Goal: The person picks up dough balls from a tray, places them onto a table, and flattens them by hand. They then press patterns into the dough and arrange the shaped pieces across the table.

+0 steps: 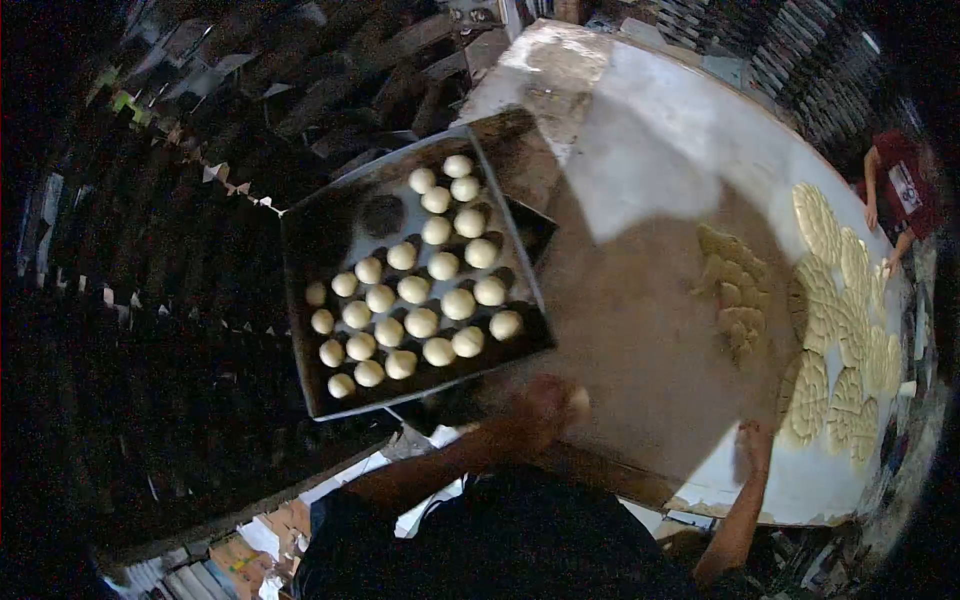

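Observation:
My left hand (545,408) is smeared by motion over the table's near edge, just right of the tray's lower corner. Its fingers look closed around a pale, blurred lump that looks like a dough ball (578,400). A dark metal tray (385,215) on the left carries several round, pale dough balls (421,322) in rough rows, with a bare patch at its upper left. My right hand (755,442) is low over the near right of the table, left of the flattened dough pieces; its fingers are too blurred to read.
Several flattened, scored dough pieces (812,395) cover the right of the pale table (650,120). A smaller cluster of cut dough (738,290) lies in shadow near the middle. A person in a dark red shirt (900,185) stands at the far right edge, hands near the dough.

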`<state>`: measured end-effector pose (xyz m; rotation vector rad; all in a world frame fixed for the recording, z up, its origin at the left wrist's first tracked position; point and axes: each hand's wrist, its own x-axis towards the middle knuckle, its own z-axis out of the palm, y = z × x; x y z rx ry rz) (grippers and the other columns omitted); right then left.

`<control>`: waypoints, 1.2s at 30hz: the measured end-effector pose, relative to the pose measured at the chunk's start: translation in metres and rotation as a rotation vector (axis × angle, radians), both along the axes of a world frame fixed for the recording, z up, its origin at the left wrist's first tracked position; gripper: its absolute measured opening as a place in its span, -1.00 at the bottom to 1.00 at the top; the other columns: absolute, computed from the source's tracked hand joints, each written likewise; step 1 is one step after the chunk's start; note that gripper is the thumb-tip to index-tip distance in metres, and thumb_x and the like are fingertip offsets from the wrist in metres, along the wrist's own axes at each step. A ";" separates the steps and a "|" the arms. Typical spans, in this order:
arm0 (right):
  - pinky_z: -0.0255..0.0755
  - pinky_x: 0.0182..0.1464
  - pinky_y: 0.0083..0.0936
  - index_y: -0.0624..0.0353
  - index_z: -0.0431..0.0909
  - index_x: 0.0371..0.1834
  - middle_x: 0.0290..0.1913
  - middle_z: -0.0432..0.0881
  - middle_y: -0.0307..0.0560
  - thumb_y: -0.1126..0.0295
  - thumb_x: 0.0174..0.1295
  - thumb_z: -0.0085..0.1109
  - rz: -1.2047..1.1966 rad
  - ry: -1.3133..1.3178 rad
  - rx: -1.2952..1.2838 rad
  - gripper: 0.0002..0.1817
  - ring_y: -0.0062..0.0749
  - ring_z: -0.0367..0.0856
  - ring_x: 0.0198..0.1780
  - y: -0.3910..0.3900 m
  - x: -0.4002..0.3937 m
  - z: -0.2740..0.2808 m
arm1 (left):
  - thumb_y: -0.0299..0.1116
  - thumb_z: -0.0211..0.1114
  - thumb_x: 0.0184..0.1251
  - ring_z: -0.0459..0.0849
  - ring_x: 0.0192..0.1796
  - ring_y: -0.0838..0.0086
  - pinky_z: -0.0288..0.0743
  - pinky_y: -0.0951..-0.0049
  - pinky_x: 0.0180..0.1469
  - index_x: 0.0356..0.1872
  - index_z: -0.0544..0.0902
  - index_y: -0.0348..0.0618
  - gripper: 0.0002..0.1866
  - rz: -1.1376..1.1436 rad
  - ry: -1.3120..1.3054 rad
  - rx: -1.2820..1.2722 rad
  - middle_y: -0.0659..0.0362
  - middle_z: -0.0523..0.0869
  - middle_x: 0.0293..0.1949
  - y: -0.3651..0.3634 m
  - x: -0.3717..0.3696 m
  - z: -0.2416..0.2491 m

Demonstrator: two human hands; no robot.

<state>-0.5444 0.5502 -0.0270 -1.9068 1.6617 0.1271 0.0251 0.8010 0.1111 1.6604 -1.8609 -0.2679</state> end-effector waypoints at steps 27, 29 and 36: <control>0.33 -0.17 -0.23 0.16 0.43 -0.41 -0.35 0.51 0.00 0.41 0.03 0.22 -0.014 -0.694 -0.766 -0.84 -0.06 0.48 -0.25 0.016 0.390 0.134 | -0.05 0.41 0.12 0.48 0.19 0.01 0.37 0.15 0.24 0.19 0.47 -0.13 -0.36 -0.232 -0.143 0.241 -0.10 0.52 0.09 -0.172 0.097 0.152; 0.32 -0.16 -0.22 0.16 0.43 -0.40 -0.39 0.48 0.00 0.42 0.00 0.23 -0.046 -0.598 -0.793 -0.83 -0.06 0.47 -0.26 0.015 0.324 0.088 | 0.04 0.41 0.12 0.53 0.15 0.05 0.43 0.16 0.19 0.19 0.47 -0.15 -0.31 -0.548 -0.116 0.376 -0.11 0.53 0.09 -0.221 0.028 0.132; 0.26 -0.12 -0.13 0.16 0.45 -0.45 -0.41 0.46 0.04 0.31 0.09 0.19 -0.185 -0.240 -0.867 -0.82 0.01 0.43 -0.29 0.073 0.067 0.001 | 0.09 0.24 0.29 0.64 -0.03 0.08 0.55 0.07 0.01 0.03 0.57 -0.19 -0.46 0.013 0.007 0.496 -0.16 0.58 0.05 -0.380 -0.156 -0.201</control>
